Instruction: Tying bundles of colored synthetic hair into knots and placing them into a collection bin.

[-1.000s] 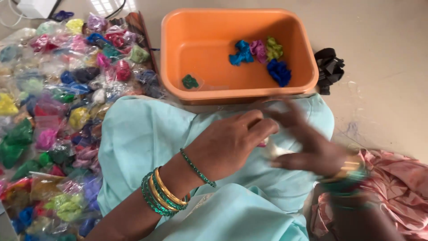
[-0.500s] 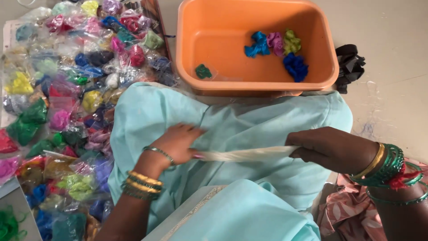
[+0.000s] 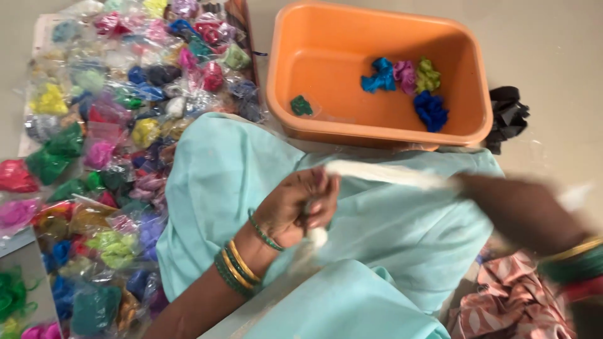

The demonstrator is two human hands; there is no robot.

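At far left, clear packets of coloured scrunchies [image 3: 107,157] cover the floor. Centre: left hand [image 3: 298,207], fingers curled around a pale cloth strip [image 3: 383,174] stretched over the lap. Right hand [image 3: 496,204], blurred; its grip cannot be judged. Above: orange tub [image 3: 377,129].

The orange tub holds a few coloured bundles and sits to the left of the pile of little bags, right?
Not quite. In the head view the orange tub holds a few coloured bundles, but it sits to the right of the pile of little bags, not the left.
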